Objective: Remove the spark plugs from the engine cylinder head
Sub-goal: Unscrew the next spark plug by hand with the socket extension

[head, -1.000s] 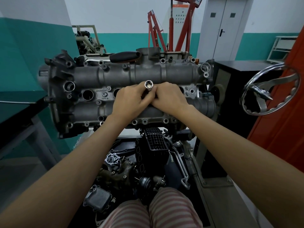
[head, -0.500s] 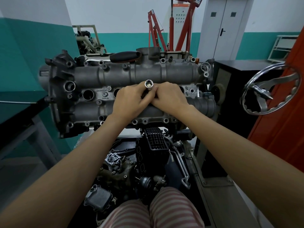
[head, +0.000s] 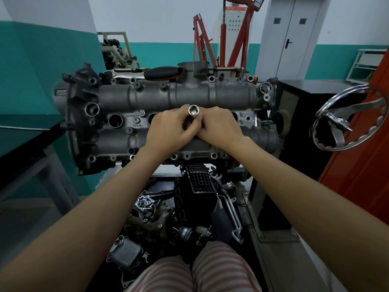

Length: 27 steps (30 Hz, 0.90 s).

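Beneath our fingers [head: 196, 121] the engine head [head: 160, 114] carries a black-handled tool [head: 163, 73] on its far edge, beyond our fingertips. Below our wrists, the dark tray [head: 245, 199] holds a black grid part [head: 200, 179], a metal housing [head: 124, 252] and greasy castings [head: 150, 222].

A person's bare forearms, sleeveless to the frame edge, above trousers [head: 195, 270] striped in pink and white.

The cylinder head [head: 160, 114] is dull, rough cast grey metal, the socket [head: 193, 111] bright polished steel, the hand wheel [head: 345, 119] at right glossy chrome, the trousers [head: 189, 270] striped cloth.
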Each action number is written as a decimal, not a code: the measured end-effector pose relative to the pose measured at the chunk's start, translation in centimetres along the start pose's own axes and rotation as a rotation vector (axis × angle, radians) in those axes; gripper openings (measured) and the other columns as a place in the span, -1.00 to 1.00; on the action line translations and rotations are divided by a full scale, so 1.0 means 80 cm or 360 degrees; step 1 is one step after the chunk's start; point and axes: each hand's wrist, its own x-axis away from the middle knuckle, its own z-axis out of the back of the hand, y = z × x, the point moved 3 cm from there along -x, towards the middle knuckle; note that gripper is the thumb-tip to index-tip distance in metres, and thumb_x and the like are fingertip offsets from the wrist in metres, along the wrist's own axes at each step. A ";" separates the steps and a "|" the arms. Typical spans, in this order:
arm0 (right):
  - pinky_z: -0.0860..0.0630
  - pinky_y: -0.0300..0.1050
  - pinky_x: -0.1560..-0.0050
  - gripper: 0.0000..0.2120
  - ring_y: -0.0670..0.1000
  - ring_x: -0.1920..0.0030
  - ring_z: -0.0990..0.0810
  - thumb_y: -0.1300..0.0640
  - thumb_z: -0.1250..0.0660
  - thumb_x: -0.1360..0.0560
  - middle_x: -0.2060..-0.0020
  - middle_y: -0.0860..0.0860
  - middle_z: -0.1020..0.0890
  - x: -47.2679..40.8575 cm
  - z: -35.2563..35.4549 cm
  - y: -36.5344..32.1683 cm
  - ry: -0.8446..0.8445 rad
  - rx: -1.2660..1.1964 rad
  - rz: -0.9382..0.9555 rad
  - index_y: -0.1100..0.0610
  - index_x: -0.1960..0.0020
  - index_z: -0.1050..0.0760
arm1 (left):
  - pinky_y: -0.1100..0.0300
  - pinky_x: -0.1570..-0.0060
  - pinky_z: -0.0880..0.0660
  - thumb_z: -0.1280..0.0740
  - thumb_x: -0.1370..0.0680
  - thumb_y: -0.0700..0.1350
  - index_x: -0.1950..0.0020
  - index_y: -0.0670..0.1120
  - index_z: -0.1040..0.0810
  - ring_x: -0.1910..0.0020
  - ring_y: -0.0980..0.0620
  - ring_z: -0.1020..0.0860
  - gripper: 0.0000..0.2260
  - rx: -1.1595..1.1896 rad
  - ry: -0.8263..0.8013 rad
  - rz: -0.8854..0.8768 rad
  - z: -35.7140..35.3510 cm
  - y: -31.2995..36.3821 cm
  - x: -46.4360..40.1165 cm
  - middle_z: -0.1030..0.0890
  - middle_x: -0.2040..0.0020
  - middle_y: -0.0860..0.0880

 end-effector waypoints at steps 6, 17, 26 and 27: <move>-0.22 -0.09 0.30 -0.78 0.22 0.13 -0.57 0.05 -0.19 -0.49 0.17 0.14 -0.64 -0.001 0.000 0.000 0.0005 -0.0001 -0.0003 0.18 -0.01 -0.47 | 0.20 0.39 -0.22 -0.15 -0.50 0.06 0.23 -0.18 -0.52 0.44 -0.17 -0.50 -0.65 0.0004 -0.0005 -0.0026 0.000 0.002 0.000 -0.51 0.44 -0.10; -0.26 -0.11 0.28 -0.73 0.18 0.13 -0.58 -0.04 -0.21 -0.48 0.20 0.11 -0.65 0.001 0.002 0.000 0.0045 0.0000 -0.0031 0.12 0.05 -0.56 | 0.17 0.38 -0.30 -0.17 -0.54 0.09 0.15 -0.19 -0.60 0.37 -0.15 -0.54 -0.61 0.0001 -0.0015 0.0012 -0.001 -0.002 -0.001 -0.56 0.39 -0.13; -0.18 -0.09 0.38 -0.73 0.21 0.28 -0.54 0.06 -0.22 -0.46 0.30 0.12 -0.59 0.003 0.002 -0.002 0.0046 -0.0088 -0.0010 0.25 -0.03 -0.35 | 0.21 0.39 -0.21 -0.17 -0.46 -0.02 0.24 -0.17 -0.48 0.46 -0.11 -0.47 -0.76 0.0032 0.0039 0.0022 0.001 0.000 0.001 -0.43 0.44 0.02; -0.18 -0.09 0.37 -0.73 0.21 0.28 -0.55 0.05 -0.22 -0.45 0.30 0.11 -0.59 0.002 0.002 -0.002 0.0044 -0.0088 -0.0021 0.24 -0.02 -0.35 | 0.21 0.39 -0.22 -0.17 -0.46 -0.02 0.25 -0.17 -0.48 0.45 -0.12 -0.47 -0.75 0.0022 0.0041 0.0038 0.000 0.000 0.001 -0.45 0.44 -0.01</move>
